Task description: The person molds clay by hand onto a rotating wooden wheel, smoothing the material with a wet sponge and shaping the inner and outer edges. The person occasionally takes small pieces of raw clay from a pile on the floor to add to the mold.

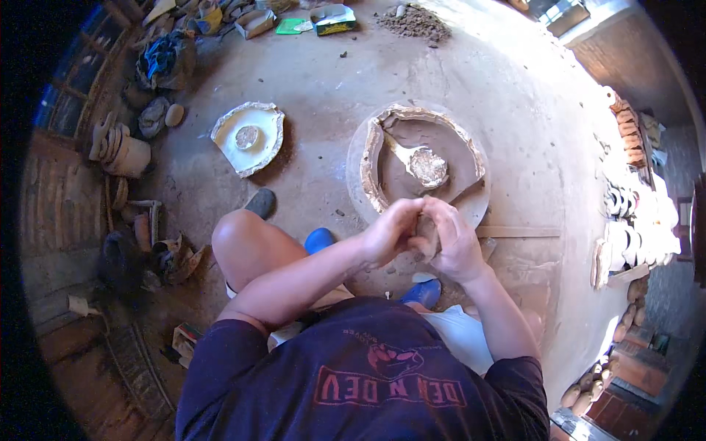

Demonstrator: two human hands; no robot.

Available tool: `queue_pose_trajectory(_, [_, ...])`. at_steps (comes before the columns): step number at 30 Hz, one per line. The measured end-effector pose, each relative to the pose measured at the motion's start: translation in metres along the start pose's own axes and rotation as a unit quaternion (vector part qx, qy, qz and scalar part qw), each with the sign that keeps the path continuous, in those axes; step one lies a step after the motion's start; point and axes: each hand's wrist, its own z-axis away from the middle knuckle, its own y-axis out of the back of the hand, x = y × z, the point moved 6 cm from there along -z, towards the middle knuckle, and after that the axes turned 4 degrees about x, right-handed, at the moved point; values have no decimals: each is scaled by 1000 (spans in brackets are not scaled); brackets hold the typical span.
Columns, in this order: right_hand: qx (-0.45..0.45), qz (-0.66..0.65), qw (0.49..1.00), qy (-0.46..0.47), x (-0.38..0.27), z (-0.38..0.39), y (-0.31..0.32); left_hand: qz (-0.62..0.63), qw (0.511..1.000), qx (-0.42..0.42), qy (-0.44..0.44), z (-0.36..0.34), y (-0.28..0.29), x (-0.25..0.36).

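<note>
My left hand [393, 231] and my right hand [454, 246] are cupped together around a lump of brown clay [426, 229], fingertips meeting at the top. Most of the lump is hidden by the fingers. Just beyond them sits a round plaster mould [373, 176] with a thick, rough, pale rim, and the fingertips overlap its near edge in the picture. Brown clay [456, 151] lines the inside of this mould. At its middle rises a whitish round knob [428, 167], joined to the left side by a pale strip. The mould rests on a grey round disc [356, 165].
A second white plaster mould [266, 125] lies on the floor at left. Crumbled clay [418, 23] is heaped at the far side, near small boxes [332, 18]. A grey stone [261, 202] lies by my knee. Pale pieces [624, 239] line the right; a bucket [131, 156] stands left.
</note>
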Motion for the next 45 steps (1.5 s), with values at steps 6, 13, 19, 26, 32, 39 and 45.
queue_pose_trajectory(6, [12,-298,893,-337,41,12,-1,-293,902,241,-208,11,58,59])
queue_pose_trajectory(13, [-46,-383,832,-398,71,-25,-30,-401,698,466,-369,-34,138,8])
queue_pose_trajectory(19, [-75,-414,760,-495,82,-64,-76,-353,728,448,-380,-36,130,17])
queue_pose_trajectory(26, [-220,-267,763,-546,108,-115,-128,-299,772,424,-368,-43,150,35])
queue_pose_trajectory(32, [-289,-252,789,-480,96,-120,-138,-312,767,436,-353,-55,166,45])
queue_pose_trajectory(39, [-453,-226,756,-415,73,-84,-136,-325,783,408,-338,-70,185,63])
queue_pose_trajectory(45, [-495,-125,781,-358,79,-96,-125,-346,775,392,-355,-75,188,76])
